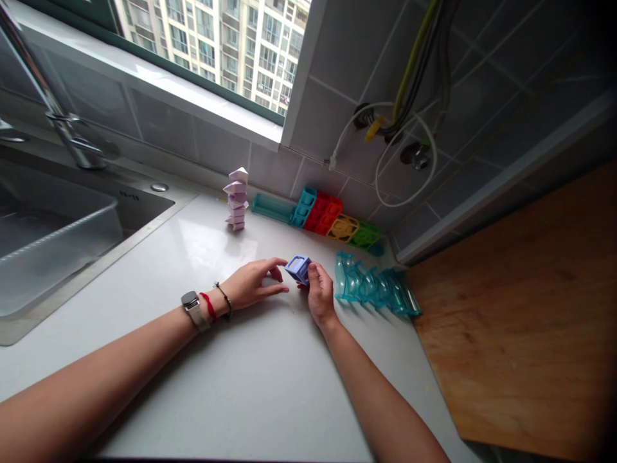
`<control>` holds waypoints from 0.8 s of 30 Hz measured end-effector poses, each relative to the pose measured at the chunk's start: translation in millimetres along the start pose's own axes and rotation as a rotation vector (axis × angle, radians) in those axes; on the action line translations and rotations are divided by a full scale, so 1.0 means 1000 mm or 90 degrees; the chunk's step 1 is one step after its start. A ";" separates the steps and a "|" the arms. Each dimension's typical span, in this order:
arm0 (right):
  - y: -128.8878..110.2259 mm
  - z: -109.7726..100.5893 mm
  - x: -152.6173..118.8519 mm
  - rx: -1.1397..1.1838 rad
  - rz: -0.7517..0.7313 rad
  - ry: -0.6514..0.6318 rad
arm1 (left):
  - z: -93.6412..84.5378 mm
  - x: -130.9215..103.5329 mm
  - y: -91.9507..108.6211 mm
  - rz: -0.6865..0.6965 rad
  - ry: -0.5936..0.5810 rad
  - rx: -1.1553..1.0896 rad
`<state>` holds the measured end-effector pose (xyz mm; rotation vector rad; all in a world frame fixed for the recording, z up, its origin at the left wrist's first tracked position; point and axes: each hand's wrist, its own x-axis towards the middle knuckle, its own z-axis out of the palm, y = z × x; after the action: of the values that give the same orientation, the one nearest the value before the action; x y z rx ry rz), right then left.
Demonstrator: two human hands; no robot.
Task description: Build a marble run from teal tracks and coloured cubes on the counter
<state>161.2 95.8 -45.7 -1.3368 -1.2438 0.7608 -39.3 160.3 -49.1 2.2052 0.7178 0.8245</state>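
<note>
I'm seeing the right hand [319,292] pinching a hollow, boxy blue plastic block [297,267] over the glossy white counter [250,386]; the left hand [250,283] is hovering slack just beside it. Ribbed clear-teal pieces [373,286] are lying right of the grip, a lilac stack [236,199] standing beyond.

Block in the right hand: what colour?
Periwinkle blue block, pinched by the right hand; head view.

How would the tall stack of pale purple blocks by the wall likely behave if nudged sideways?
The stack of pale purple blocks would probably topple: it is tall, narrow, and its pieces sit visibly offset. The blocks look like small hollow plastic, so likely light. On the glossy white countertop, loose pieces may slide.
</note>
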 end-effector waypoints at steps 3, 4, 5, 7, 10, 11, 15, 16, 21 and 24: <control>-0.001 -0.001 0.002 0.020 0.019 -0.023 | -0.002 0.001 0.003 0.021 0.000 0.044; -0.001 -0.001 0.002 0.025 0.021 -0.033 | -0.002 0.001 0.004 0.018 0.001 0.049; -0.001 -0.001 0.002 0.029 0.022 -0.043 | -0.003 0.001 0.005 0.013 0.003 0.048; -0.001 -0.001 0.002 0.035 0.023 -0.059 | -0.003 0.002 0.008 0.005 0.007 0.039; -0.001 -0.003 0.002 0.041 0.020 -0.074 | -0.002 0.002 0.009 0.000 0.017 0.038; 0.000 -0.003 0.002 0.043 0.018 -0.080 | -0.001 0.002 0.008 -0.004 0.025 0.042; 0.000 -0.004 0.000 0.052 0.011 -0.117 | 0.001 0.003 0.002 -0.029 0.076 0.061; 0.000 -0.003 0.000 0.051 0.009 -0.124 | 0.002 0.003 0.000 -0.035 0.089 0.066; 0.004 -0.001 -0.002 0.026 -0.005 -0.111 | 0.000 0.003 -0.005 -0.048 0.130 0.080; 0.007 0.001 -0.002 0.010 -0.005 -0.073 | -0.005 0.004 -0.003 -0.035 0.144 0.091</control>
<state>161.2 95.5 -53.2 -1.2894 -1.3295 0.8499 -41.3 166.7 -47.4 2.2284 0.9694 1.0341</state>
